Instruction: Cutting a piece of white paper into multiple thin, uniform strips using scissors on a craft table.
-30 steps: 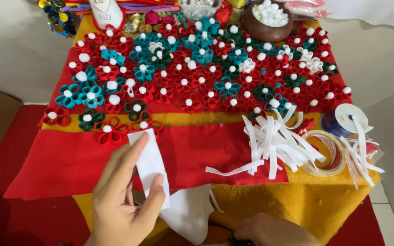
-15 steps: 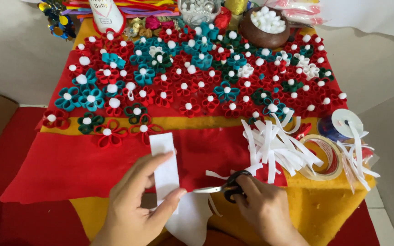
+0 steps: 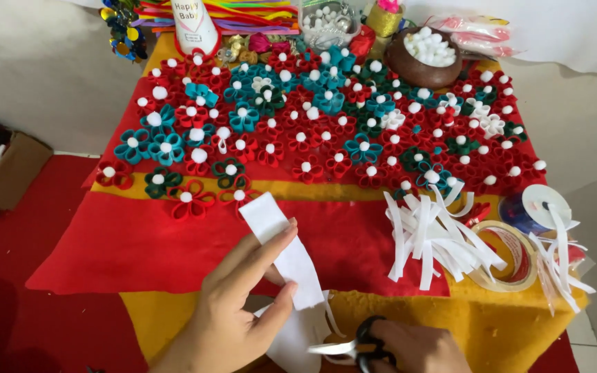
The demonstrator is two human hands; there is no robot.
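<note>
My left hand (image 3: 233,304) pinches a folded strip of white felt (image 3: 281,245) between thumb and fingers, held up over the red cloth (image 3: 126,242). My right hand (image 3: 416,349) grips black-handled scissors (image 3: 354,345) at the bottom edge, blades pointing left toward the lower end of the white felt. A thin cut sliver hangs beside the felt near the blades.
Many red, teal, green and white felt flowers (image 3: 312,131) with white pompoms cover the table's far half. A pile of cut white strips (image 3: 433,238) lies at right, beside a clear tape roll (image 3: 509,255) and a ribbon spool (image 3: 537,207). A brown bowl of pompoms (image 3: 423,59) stands at the back.
The scissors came in from the right, then dropped lower toward the bottom edge. My left hand has kept hold of the white felt, tilting it further left.
</note>
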